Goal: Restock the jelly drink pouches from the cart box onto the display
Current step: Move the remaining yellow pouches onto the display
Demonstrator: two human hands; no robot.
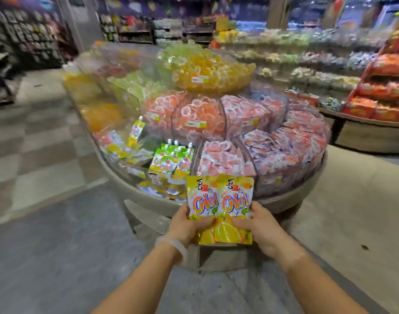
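Both forearms outstretched, left hand (186,225) and right hand (261,227) gripping, fingers curled.

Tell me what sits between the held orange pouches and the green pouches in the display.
Head view: yellow packets lie between the orange pouches and green pouches.

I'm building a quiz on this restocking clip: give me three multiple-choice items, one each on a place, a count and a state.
1. Where are the green-topped pouches?
A. in the display's lower tier
B. on the floor
C. on the top tier

2. How many orange Cici pouches are held?
A. one
B. two
C. four

3. What is the left hand doing?
A. hanging idle
B. gripping a pouch
C. pointing

Answers: 1 A, they stand behind the display's front rim. 2 B, two fronts side by side. 3 B, fingers curl round its lower part; the right hand does likewise.
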